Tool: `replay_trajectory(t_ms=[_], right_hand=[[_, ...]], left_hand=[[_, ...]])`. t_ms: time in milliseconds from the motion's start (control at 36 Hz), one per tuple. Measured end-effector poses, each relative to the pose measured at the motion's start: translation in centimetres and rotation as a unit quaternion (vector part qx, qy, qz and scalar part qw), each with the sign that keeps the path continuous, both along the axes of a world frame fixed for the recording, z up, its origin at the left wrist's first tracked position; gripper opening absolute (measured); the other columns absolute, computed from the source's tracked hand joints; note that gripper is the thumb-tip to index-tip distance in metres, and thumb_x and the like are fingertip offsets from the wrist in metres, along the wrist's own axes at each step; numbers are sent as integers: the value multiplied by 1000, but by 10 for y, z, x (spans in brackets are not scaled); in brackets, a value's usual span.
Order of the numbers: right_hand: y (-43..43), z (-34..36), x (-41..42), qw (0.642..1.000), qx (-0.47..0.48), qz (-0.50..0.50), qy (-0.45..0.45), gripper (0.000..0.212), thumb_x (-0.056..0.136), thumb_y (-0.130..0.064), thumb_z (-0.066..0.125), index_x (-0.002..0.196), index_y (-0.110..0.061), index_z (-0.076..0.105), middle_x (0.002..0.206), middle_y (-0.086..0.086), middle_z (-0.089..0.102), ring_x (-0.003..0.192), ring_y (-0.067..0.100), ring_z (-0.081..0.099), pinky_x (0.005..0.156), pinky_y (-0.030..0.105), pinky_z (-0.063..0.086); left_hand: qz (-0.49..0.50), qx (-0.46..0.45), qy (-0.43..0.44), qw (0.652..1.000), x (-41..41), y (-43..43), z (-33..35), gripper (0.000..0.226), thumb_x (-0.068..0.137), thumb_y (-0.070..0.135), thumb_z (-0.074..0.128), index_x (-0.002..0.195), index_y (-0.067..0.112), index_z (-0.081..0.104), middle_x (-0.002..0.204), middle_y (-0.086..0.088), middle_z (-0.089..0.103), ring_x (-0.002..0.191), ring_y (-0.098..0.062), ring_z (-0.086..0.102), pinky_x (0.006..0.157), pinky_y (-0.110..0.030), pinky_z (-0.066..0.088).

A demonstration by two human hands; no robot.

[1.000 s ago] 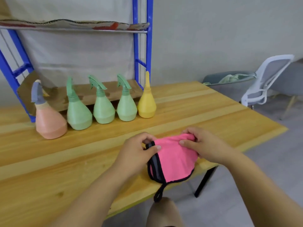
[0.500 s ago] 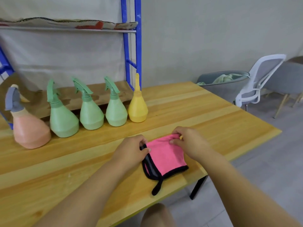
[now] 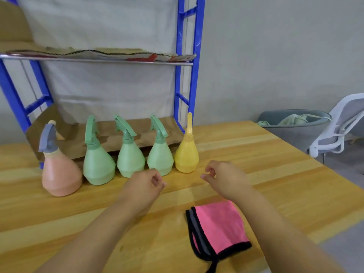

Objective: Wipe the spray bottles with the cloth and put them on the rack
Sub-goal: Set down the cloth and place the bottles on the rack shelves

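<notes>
Left hand (image 3: 145, 186) and right hand (image 3: 224, 180) are held empty, fingers loosely curled. The cloth (image 3: 218, 227), partly hidden by a forearm, is laid on the desk (image 3: 275, 174); bottles (image 3: 130, 158) are lined before the rack (image 3: 189, 75).

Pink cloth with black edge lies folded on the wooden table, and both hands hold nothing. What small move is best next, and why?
Probably the right hand should grasp the yellow plastic bottle: it stands nearest that hand, the left hand is empty too, and no bottle stands on the blue metal rack yet.
</notes>
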State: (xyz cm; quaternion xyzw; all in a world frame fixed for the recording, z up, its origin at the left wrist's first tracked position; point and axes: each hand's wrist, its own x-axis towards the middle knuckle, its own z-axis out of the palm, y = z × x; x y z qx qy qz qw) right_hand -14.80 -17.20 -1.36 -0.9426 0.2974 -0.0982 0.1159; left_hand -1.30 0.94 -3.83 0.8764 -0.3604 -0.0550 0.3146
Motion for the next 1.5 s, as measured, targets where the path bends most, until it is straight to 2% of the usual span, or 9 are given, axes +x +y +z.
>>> replay_trajectory(t_ms=[278,389,500,667,861,1000,1111,1250,1500], right_hand=[[-22,11,71,989,86,-59,-103,52,91,-45,56,133,-15,46,127,5,56,116,27,54,94,39,47],[-25,7,93,979,142,-44,-139,53,94,-42,53,137,-12,42,130,7,53,121,28,50,96,36,43],[-24,2,107,957,225,-25,-182,29,95,-41,51,111,-18,56,104,4,60,95,23,56,78,32,43],[-22,-2,109,947,229,-30,-224,25,91,-45,57,94,-21,55,82,-6,57,75,14,53,60,26,37],[-16,2,106,953,215,-45,-207,18,94,-38,56,95,-22,51,85,-6,57,78,15,53,57,23,37],[-19,11,94,971,190,-50,-133,26,94,-41,53,104,-18,55,95,2,64,87,23,60,73,35,49],[-16,19,77,982,159,-52,-83,26,94,-43,52,103,-19,55,94,0,62,82,20,58,61,29,43],[-9,36,57,985,140,-62,-84,30,93,-46,52,78,-21,47,76,-2,55,70,19,53,56,30,38],[17,119,46,980,85,-7,-180,30,93,-46,51,72,-26,45,69,-6,52,74,22,54,66,35,43]], left_hand=[[59,-136,-10,989,33,-32,16,60,86,31,65,139,15,40,136,-2,45,120,-18,50,102,-32,42],[74,-117,-9,990,42,-49,16,61,87,19,61,141,12,35,139,-5,43,125,-20,45,103,-30,39],[90,-88,4,992,47,-61,15,59,89,20,55,143,15,32,135,-5,48,117,-21,51,88,-29,45],[140,-98,10,985,52,-73,19,57,84,48,62,129,18,44,119,-4,60,103,-24,60,76,-35,51],[139,-120,28,983,54,-74,33,34,84,35,68,111,18,55,92,3,62,79,-17,57,71,-31,52],[111,-134,52,983,43,-65,36,27,84,37,68,103,20,61,84,11,58,80,-12,58,70,-30,52],[75,-163,77,981,33,-54,55,26,79,41,71,95,21,66,75,12,59,70,-7,57,53,-22,40],[48,-180,83,979,22,-36,85,26,70,42,78,85,23,70,79,6,70,77,-14,66,72,-37,56],[25,-230,17,973,22,5,157,22,65,40,82,78,27,70,76,6,71,76,-15,68,73,-37,55]])
